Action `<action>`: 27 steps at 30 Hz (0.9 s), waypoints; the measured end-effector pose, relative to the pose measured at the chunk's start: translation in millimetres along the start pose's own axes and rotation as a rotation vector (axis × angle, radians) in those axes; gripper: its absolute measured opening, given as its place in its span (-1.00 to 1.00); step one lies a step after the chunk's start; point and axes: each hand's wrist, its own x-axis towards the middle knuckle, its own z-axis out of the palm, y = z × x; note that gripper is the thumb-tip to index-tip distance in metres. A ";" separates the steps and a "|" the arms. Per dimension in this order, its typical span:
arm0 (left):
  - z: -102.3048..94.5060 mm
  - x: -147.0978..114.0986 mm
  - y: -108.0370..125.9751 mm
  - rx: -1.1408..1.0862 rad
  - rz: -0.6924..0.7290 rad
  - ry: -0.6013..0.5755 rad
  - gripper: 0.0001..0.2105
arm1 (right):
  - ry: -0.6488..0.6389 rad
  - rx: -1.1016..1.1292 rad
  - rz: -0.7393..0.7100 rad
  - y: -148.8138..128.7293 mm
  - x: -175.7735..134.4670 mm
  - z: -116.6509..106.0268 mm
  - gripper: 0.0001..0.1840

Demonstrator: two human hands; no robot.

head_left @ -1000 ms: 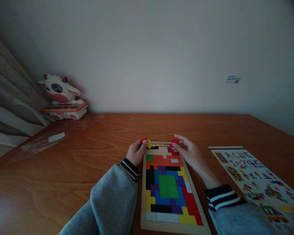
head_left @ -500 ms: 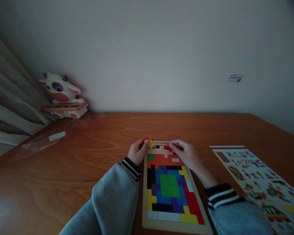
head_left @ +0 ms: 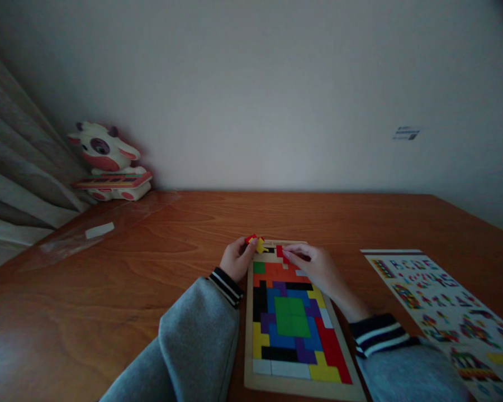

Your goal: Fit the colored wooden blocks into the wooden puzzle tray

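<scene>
A wooden puzzle board (head_left: 305, 387) lies on the table, most of its tray filled with coloured block pieces around a green square (head_left: 291, 317). At its far left corner, my left hand (head_left: 236, 260) is closed on red and yellow puzzle pieces (head_left: 259, 244), pinched by thumb and fingers. My right hand (head_left: 314, 265) pinches a red puzzle piece (head_left: 280, 252) over the far end of the board, where bare wood shows. Whether that piece touches the tray, I cannot tell. A black piece (head_left: 270, 250) sits near the far edge, partly hidden by the yellow piece.
A printed pattern sheet (head_left: 444, 318) lies right of the board. At the back left stands a cow-shaped toy keyboard (head_left: 113, 184), with clear plastic wrapping (head_left: 62, 245) in front of it. A curtain (head_left: 20, 156) hangs at the left; a wall runs behind the table.
My right hand has moved slightly left with the red piece, which is now turned more upright over the far end of the board. My left hand keeps its hold, almost unmoved.
</scene>
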 end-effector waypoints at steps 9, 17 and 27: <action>-0.6 0.4 -2.5 0.024 0.017 0.005 -0.59 | 0.033 -0.359 -0.217 6.4 2.8 3.2 -0.81; -1.6 -0.1 -1.5 0.061 0.044 0.001 -0.60 | 0.014 -0.414 -0.201 8.6 0.9 3.2 -0.86; 0.3 -0.1 2.9 0.025 0.012 -0.008 -0.58 | 0.180 -0.326 -0.151 25.3 7.4 -28.1 -0.73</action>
